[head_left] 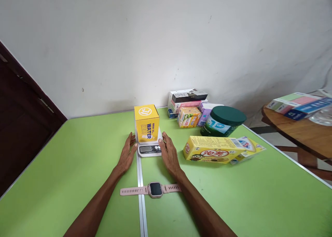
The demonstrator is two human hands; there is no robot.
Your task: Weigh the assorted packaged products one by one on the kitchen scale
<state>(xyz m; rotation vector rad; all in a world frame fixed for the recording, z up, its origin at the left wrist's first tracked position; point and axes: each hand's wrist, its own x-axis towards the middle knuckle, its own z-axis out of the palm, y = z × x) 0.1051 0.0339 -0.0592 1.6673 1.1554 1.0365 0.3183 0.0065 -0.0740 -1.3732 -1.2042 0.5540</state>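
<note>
"What's hard to make out?"
"The yellow box hides much of the white scale it stands on; the display is unreadable; the right forearm covers one end of the pink watch."
"And the fingers?"
"Left hand and right hand flank the scale, fingers uncurled, gripping nothing; contact is unclear."
"The room?"
"Green table, white wall; wooden table and dark door cut off."

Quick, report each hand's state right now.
Left hand: open, holding nothing, at the white scale's left side.
Right hand: open, holding nothing, at its right side; contact unclear.
</note>
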